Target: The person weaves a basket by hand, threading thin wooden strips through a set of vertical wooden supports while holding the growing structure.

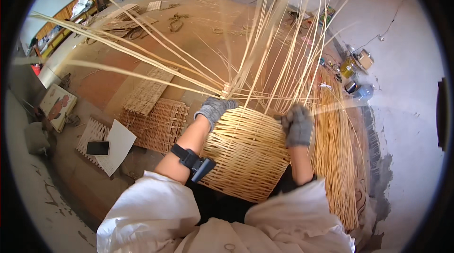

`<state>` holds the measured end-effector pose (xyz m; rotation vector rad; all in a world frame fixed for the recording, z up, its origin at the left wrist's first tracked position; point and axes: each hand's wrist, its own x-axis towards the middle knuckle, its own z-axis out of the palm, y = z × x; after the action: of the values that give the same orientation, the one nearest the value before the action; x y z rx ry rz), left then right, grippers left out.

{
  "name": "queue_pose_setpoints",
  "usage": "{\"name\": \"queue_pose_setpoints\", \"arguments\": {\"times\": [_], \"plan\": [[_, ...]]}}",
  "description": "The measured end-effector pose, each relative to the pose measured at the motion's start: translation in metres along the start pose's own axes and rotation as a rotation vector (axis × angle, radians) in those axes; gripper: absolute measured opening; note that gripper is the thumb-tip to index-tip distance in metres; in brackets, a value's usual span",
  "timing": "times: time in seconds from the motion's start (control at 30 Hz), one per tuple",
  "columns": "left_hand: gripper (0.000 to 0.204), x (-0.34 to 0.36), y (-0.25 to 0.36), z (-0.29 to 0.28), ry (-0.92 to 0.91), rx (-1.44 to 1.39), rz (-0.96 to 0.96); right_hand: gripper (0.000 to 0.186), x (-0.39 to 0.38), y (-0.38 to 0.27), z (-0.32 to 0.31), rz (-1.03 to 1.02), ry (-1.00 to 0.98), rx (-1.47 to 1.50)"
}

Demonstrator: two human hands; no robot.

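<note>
Woven panel (246, 153) close before the person (227, 235), left hand (215, 109) at its upper-left corner, right hand (299, 126) at its upper-right edge, fingers curled, grips unclear, yellow container (347, 67), clear bottle (363, 92), contents unclear.

left hand (215, 110) and right hand (299, 126): matt grey cloth, softly textured. between and below them, woven panel (248, 151): pale, wood-like strands, ridged surface, faint sheen. right of the right hand, strand bundle (333, 158): similar material, individually smooth. left of the left hand, phone (98, 147): glossy dark face; sheet (119, 140): smooth, matt white paper. below both hands, sleeves (149, 205): matt, creased cloth.
</note>
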<state>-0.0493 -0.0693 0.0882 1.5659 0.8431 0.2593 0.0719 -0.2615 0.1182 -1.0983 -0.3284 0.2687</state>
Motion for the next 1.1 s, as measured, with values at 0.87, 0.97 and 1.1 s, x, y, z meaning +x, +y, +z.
{"name": "queue_pose_setpoints", "arguments": {"times": [0.87,0.97,1.1], "plan": [[0.039,-0.067,-0.038,0.032,0.521,0.055,0.794,0.033,-0.069,-0.052,-0.023,0.135,-0.200,-0.852],[0.032,-0.054,-0.022,0.012,0.460,0.355,0.977,0.029,-0.052,-0.014,0.074,-0.504,-0.368,-1.229],[0.026,0.002,-0.032,-0.005,0.185,0.720,0.972,0.017,-0.050,0.029,0.119,-0.627,-0.451,-1.454]]}}
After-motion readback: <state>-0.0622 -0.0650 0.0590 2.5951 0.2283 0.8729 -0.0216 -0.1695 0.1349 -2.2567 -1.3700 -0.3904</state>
